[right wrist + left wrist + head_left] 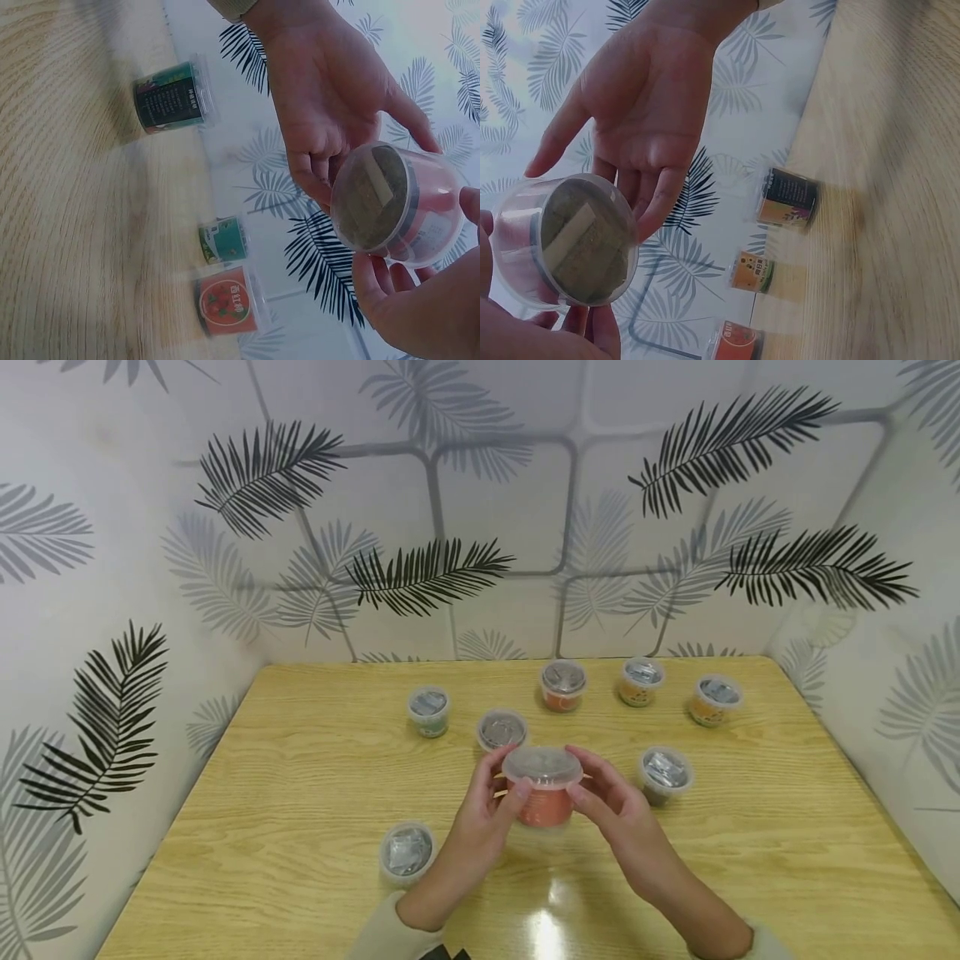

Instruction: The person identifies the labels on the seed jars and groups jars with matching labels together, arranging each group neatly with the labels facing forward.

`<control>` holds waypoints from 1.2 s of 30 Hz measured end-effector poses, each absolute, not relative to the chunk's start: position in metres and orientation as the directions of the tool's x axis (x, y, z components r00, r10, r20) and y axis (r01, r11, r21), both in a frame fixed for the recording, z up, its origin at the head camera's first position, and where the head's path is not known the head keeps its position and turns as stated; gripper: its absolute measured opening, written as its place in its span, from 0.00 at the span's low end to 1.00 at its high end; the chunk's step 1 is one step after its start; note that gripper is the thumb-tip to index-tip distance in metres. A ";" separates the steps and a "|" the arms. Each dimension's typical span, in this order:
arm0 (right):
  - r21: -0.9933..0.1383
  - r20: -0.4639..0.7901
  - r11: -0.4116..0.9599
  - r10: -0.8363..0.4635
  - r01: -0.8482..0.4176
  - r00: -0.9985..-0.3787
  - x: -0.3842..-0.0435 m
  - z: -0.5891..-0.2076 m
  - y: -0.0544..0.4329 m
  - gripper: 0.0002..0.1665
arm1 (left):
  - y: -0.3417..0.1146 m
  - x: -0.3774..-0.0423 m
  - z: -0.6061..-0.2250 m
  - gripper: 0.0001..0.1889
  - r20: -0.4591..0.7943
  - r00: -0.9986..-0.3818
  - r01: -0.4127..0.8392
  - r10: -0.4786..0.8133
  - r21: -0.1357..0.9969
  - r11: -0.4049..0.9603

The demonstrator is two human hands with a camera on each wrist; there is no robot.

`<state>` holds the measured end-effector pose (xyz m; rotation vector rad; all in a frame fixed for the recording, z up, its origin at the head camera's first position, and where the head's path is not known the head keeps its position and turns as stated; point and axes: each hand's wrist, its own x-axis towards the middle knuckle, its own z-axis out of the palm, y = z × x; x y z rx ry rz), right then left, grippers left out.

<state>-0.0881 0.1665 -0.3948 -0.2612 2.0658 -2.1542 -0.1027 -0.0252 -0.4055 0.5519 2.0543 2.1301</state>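
Observation:
Both hands hold a red-labelled pot (545,806) with a clear lid, raised over the wooden table. My left hand (480,827) grips its left side and my right hand (630,831) its right side, thumbs on the front and fingers curling behind. Through the pot's clear underside (589,244) in the left wrist view, brown contents and a pale strip show. In that view the right hand (656,112) has its palm facing the camera; the right wrist view shows the left hand (330,90) likewise. Just behind the held pot stands another lidded pot (502,729), partly hidden.
Several lidded pots stand around: a green one (429,712), a red one (562,687), two orange ones (637,683) (714,702), a dark one (664,775) at right and another (407,853) beside the left forearm. Leaf-patterned wall covering (502,510) borders the wooden table (300,785).

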 end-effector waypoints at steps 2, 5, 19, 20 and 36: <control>-0.999 0.035 -0.047 -0.201 -0.026 -0.979 -0.088 -0.394 0.166 0.29 | -0.025 -0.103 -0.405 0.25 0.174 -0.927 0.162 0.331 0.985 -0.065; -0.998 0.039 -0.052 -0.177 -0.030 -0.983 -0.088 -0.394 0.164 0.29 | -0.025 -0.102 -0.404 0.24 0.176 -0.930 0.161 0.322 0.984 -0.071; -0.998 0.037 -0.051 -0.177 -0.028 -0.983 -0.086 -0.388 0.163 0.30 | -0.024 -0.102 -0.406 0.32 0.201 -0.923 0.188 0.327 0.979 -0.074; -0.998 0.041 -0.047 -0.177 -0.033 -0.983 -0.086 -0.388 0.163 0.30 | -0.024 -0.102 -0.406 0.32 0.201 -0.924 0.186 0.325 0.980 -0.077; -0.992 0.120 -0.068 -0.193 -0.109 -0.974 -0.084 -0.393 0.167 0.30 | -0.025 -0.104 -0.406 0.31 0.201 -0.915 0.160 0.351 0.977 -0.141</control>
